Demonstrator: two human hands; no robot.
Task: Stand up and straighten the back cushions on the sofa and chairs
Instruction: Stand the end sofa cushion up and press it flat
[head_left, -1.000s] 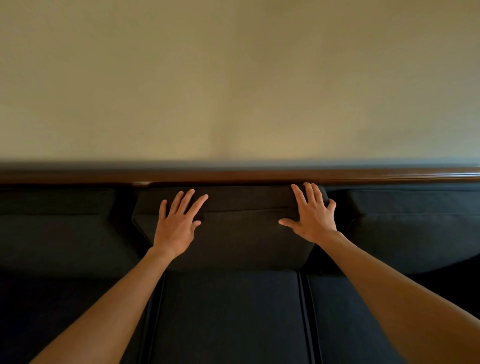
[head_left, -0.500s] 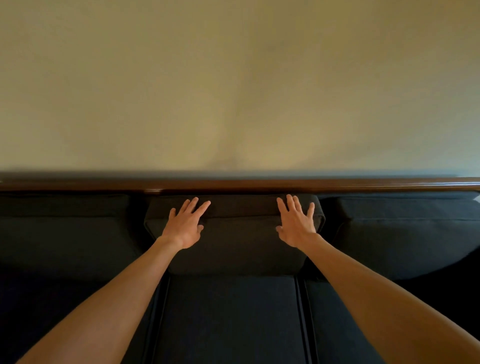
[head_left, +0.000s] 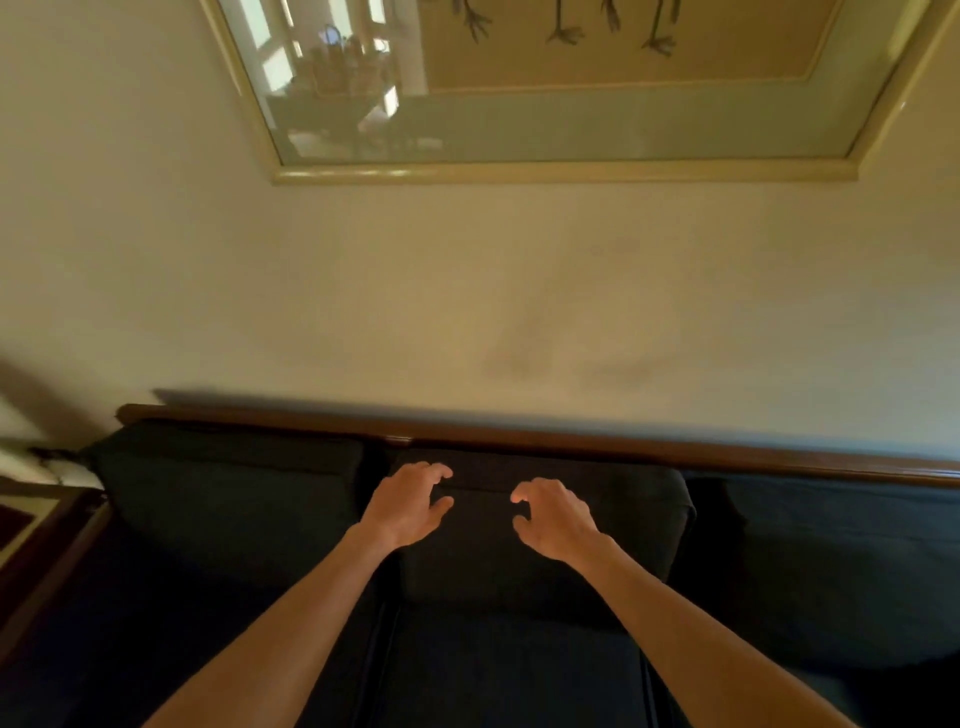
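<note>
The dark sofa's middle back cushion (head_left: 631, 525) stands upright against the wooden back rail (head_left: 571, 439). My left hand (head_left: 408, 506) hovers in front of its upper left part, fingers loosely curled and holding nothing. My right hand (head_left: 553, 517) is close beside it near the cushion's centre, curled the same way and also holding nothing. I cannot tell whether the fingertips touch the fabric. The left back cushion (head_left: 234, 493) and the right back cushion (head_left: 831, 545) also stand against the rail.
A seat cushion (head_left: 509, 670) lies below my forearms. A large framed picture (head_left: 519, 171) hangs on the cream wall above the sofa. A dark wooden side table (head_left: 47, 535) stands past the sofa's left end.
Both hands have come off the cushion's upper corners and drawn together toward its middle, fingers going from flat to curled. The view has pulled back and tilted up, revealing the picture.
</note>
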